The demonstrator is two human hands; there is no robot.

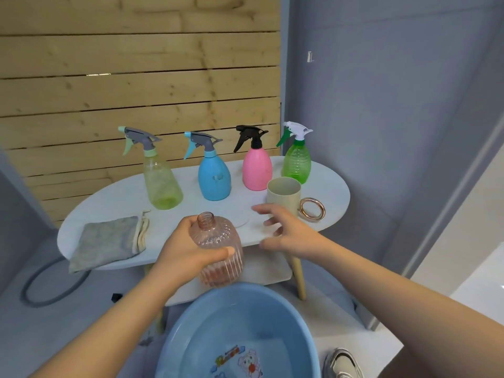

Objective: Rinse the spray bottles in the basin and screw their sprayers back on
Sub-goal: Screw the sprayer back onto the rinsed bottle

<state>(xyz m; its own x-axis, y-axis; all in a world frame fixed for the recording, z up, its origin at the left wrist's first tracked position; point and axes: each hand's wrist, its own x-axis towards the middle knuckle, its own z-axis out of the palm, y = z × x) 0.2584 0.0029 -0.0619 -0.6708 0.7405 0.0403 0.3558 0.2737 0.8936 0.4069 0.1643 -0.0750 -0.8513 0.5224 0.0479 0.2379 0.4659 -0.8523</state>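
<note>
My left hand (180,249) grips a ribbed, clear pink bottle (221,241) with an open threaded neck and no sprayer, held upright above the blue basin (191,336). My right hand (283,230) hovers over the white table (332,203) with fingers spread, just in front of a beige cup (283,193), holding nothing. At the back of the table stand several capped spray bottles: a yellow-green one (162,184), a blue one (214,178), a pink one (257,169) and a green one (296,162). No pink bottle's sprayer is visible.
A grey cloth (109,241) lies on the table's left end. The cup's copper ring handle (312,210) sticks out to the right. A round white coaster (241,219) lies near the bottle. A lower shelf (261,268), a table leg (298,276) and a shoe (341,364) are below.
</note>
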